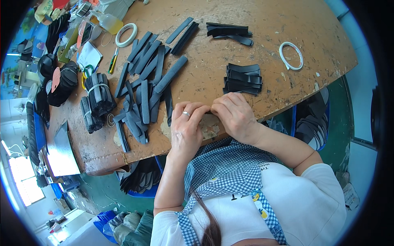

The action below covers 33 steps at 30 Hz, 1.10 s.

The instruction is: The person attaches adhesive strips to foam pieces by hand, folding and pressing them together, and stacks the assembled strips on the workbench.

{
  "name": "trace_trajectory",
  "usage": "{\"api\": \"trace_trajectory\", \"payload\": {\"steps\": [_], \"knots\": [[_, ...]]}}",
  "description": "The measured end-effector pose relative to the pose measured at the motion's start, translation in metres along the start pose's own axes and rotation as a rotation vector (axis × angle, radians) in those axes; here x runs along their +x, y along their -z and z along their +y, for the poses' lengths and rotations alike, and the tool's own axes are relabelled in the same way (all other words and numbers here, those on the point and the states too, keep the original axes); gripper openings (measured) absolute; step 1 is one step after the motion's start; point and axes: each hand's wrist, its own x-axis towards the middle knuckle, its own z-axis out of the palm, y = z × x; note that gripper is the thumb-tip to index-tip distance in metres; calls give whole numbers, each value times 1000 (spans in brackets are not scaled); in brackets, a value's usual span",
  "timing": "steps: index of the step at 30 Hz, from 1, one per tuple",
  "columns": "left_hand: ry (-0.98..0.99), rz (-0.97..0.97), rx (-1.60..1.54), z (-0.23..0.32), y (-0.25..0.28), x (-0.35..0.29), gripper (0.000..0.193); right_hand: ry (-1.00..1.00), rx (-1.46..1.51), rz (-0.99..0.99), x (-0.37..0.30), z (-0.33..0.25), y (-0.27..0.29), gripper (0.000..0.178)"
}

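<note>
My left hand [185, 125] and my right hand [237, 117] meet fingertip to fingertip above the front edge of the wooden table. Both are closed in a pinch, and a ring shows on the left one. A small dark bit of a black strip [209, 112] shows between them; the fingers hide the rest. Left of my left hand lies a loose heap of dark grey strips [145, 102]. Just beyond my right hand is a stack of short black strips [243, 78]. Farther back lies another small pile of black strips [230, 33].
On the table [303, 24] are a white tape roll [126, 35], a thin white roll [291, 56], a utility knife [113, 60] and tied strip bundles [100, 95]. A yellow-liquid bottle [108, 22] stands back left. Blue bins [157, 190] with dark pieces sit below the edge.
</note>
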Motion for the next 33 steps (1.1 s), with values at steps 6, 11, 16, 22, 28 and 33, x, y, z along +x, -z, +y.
{"api": "trace_trajectory", "payload": {"steps": [6,11,16,22,28,33], "knots": [[13,-40,18,8,10,4,45,-355,332,269,10,1,42,12],[-15,-59,121,28,18,5,45,-376,458,455,26,-4,80,9],[-44,200,25,61,24,-1,36,-660,883,53,32,-22,78,14],[-12,344,60,77,36,10,34,-761,1052,-81,21,-31,64,16],[210,265,-193,62,23,7,29,-658,1009,-113,26,-24,65,17],[325,232,-389,54,22,9,22,-673,1016,-101,27,-20,57,17]]}}
